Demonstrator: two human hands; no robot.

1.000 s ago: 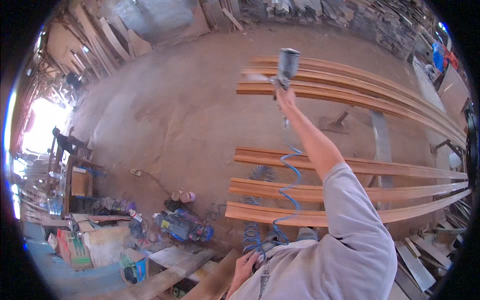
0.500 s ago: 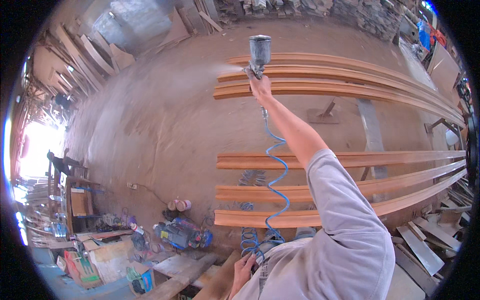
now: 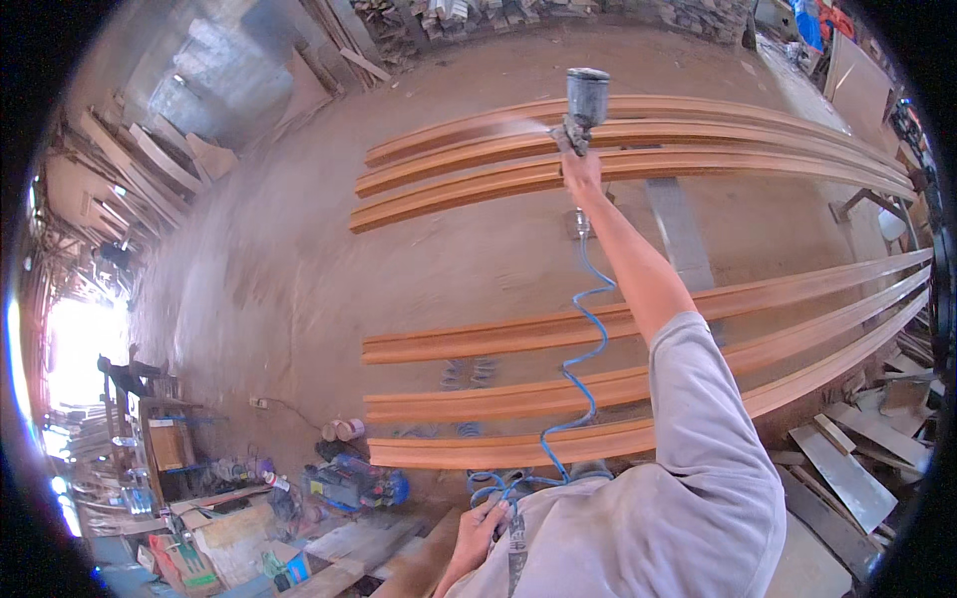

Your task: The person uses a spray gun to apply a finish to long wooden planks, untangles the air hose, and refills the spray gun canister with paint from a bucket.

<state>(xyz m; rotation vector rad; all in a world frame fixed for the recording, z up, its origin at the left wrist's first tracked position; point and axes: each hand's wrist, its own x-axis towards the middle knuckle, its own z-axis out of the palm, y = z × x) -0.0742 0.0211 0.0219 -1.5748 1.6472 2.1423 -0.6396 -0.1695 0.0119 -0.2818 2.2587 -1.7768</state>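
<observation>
My right hand (image 3: pixel 580 175), arm stretched far forward, grips a spray gun (image 3: pixel 573 136) with an upright grey metal cup on top. Pale mist leaves its nozzle toward the left, over the far set of long brown wooden mouldings (image 3: pixel 439 177). A blue coiled air hose (image 3: pixel 590 327) hangs from the gun's handle and runs back toward my body. Low at my waist, my left hand (image 3: pixel 480 530) is closed on the hose's loops. Between the hands lies a nearer set of similar mouldings (image 3: pixel 498 334), which the hose crosses.
A blue-and-grey machine (image 3: pixel 357 482) and small cans (image 3: pixel 344 431) sit at the lower left. Scrap boards (image 3: pixel 845 476) lie at the lower right. Planks (image 3: pixel 140 149) lean against the left wall, and stacked timber (image 3: pixel 598 15) lines the back. A grey strip (image 3: pixel 681 234) passes under the mouldings.
My right hand has carried the spray gun rightward along the far mouldings, away from their left ends. The mist now passes over the wood. The view has shifted; my left hand keeps the hose.
</observation>
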